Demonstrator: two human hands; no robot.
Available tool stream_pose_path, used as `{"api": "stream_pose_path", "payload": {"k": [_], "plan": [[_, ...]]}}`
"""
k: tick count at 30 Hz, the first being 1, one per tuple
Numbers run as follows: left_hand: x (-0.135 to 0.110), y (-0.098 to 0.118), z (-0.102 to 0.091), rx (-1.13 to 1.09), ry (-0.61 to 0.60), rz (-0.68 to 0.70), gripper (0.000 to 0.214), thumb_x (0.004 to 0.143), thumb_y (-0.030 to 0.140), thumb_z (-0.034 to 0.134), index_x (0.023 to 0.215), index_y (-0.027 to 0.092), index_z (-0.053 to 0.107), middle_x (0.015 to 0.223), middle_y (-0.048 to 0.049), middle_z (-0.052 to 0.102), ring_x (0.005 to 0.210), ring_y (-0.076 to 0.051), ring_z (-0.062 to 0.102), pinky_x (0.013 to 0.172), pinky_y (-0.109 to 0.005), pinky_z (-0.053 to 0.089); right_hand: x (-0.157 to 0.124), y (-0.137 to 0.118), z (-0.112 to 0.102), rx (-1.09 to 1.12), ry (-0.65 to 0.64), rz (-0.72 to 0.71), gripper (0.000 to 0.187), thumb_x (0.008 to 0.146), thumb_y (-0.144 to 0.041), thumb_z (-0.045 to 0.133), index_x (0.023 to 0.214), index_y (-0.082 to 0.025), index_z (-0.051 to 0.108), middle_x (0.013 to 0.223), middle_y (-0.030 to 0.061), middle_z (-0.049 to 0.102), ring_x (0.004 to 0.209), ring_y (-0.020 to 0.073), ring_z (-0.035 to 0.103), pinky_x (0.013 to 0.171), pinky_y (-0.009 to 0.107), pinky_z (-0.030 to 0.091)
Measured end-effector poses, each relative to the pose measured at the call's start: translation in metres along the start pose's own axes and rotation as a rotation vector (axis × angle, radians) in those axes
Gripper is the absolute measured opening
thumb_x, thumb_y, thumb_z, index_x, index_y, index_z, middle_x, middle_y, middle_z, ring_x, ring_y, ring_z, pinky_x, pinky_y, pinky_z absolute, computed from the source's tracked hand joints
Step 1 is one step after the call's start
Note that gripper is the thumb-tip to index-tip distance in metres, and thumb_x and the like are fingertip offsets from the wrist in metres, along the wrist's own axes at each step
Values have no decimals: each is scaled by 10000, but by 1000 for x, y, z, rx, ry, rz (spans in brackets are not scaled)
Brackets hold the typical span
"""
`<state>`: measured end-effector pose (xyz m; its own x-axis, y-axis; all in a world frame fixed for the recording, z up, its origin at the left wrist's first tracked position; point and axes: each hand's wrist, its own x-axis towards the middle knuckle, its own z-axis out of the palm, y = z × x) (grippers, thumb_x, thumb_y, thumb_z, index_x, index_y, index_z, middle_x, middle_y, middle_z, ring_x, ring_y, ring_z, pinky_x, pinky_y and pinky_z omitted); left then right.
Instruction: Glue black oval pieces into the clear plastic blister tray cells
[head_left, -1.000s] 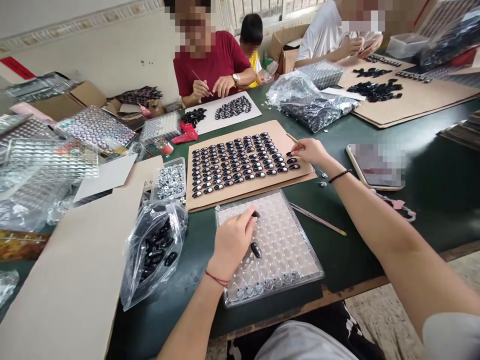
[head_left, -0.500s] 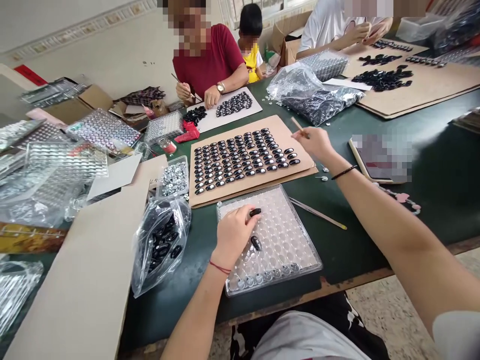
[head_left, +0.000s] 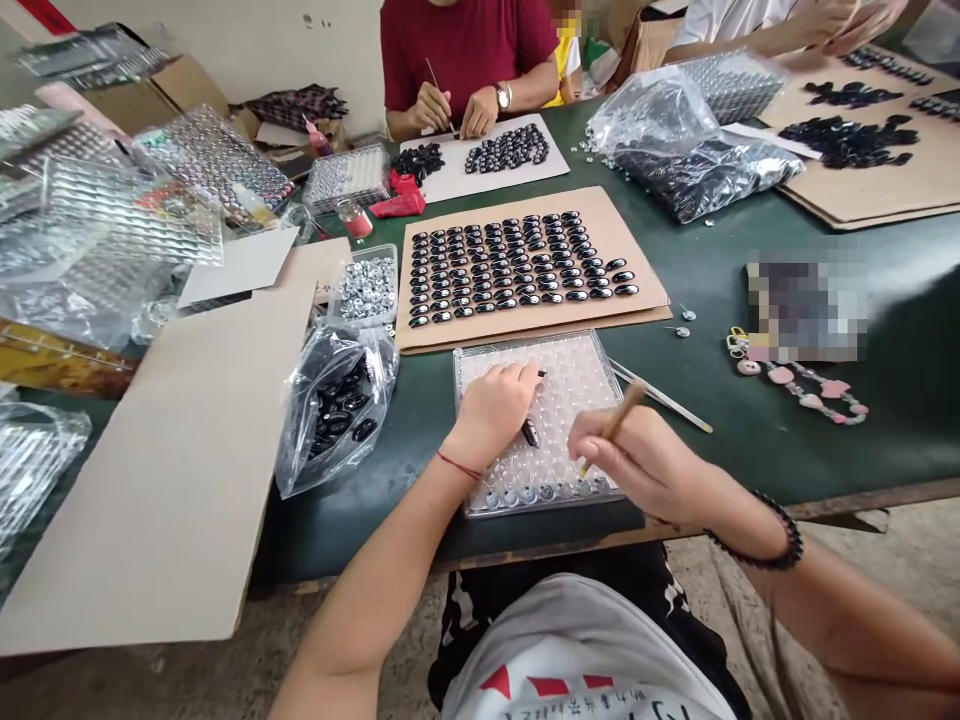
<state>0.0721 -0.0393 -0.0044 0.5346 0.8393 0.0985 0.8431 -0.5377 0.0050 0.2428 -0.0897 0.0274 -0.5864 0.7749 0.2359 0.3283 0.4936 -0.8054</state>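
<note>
Close to the person, a clear tray full of little round cups sits on the green table. The right hand is curled around a thin stick, pinching it, with the tip down at the near row of the tray. The left hand rests on the tray, fingers bent, and pinches a small black piece at its fingertips. Another black piece lies on the tray just beside that hand. To the left is a clear bag of more black pieces. Behind the tray lies a brown card with rows of shiny black pieces. A small box of silver bits is beside it. Farther back, a person in a red shirt works at a white sheet.
</note>
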Motion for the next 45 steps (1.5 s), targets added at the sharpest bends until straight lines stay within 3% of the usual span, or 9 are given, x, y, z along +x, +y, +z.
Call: {"api": "stream_pose_path", "payload": {"k": [7,10,14,17,22,27,34,39,45], "plan": [[1,0,1,-26,14,-15,239,843,170,381,1020,160,541,835,-63,620,751,-197,565,586,-271,398,-44,1,6,-375,-8,137,264,899,-264,333,673,-169,431,590,-3,460,537,113,396,533,244,282],[2,-2,0,-147,47,-42,225,846,247,407,1001,175,554,875,-58,628,802,-189,570,654,-272,406,-46,-5,-1,-376,-11,157,248,896,-260,350,688,-171,451,622,-2,493,547,108,421,536,233,297],[1,-6,-2,-361,96,-125,169,805,289,478,899,187,574,711,-12,600,682,-155,552,605,-252,381,-29,-8,-22,-277,144,110,231,893,-273,374,731,-164,497,650,6,531,570,103,463,541,217,334],[-3,-10,-5,-633,145,-246,180,766,355,518,768,181,564,568,27,502,549,-118,476,525,-231,340,2,2,-36,-188,239,45,252,887,-302,396,721,-156,517,618,2,532,548,94,470,519,211,345],[-10,-21,-10,-1513,134,-562,315,742,476,512,686,177,429,497,74,361,392,-47,307,377,-160,223,51,38,-35,96,422,-7,302,873,-378,414,707,-146,513,572,-12,495,455,62,429,428,191,321],[-15,-22,-17,-1866,16,-623,311,715,420,589,689,168,408,501,76,386,365,-18,269,337,-135,133,50,56,-19,383,507,80,328,866,-415,413,732,-136,523,569,-17,498,381,39,377,373,182,290],[-14,-19,-18,-1763,-94,-527,239,780,407,522,756,188,430,364,107,311,329,-41,209,356,-142,182,40,48,-11,463,521,74,307,868,-382,424,722,-136,536,563,-21,479,429,50,415,450,197,366],[-15,-12,-18,-1325,-98,-453,217,796,404,482,831,199,422,454,60,514,373,-70,366,398,-164,254,39,48,-10,389,505,53,309,879,-376,396,726,-142,526,584,-11,488,483,68,445,449,194,343],[-16,-2,-24,-928,-63,-322,183,773,334,519,899,208,560,555,38,569,521,-115,493,547,-229,364,34,43,-6,170,439,-24,232,878,-305,400,753,-154,524,674,28,543,627,122,500,579,254,390]]}}
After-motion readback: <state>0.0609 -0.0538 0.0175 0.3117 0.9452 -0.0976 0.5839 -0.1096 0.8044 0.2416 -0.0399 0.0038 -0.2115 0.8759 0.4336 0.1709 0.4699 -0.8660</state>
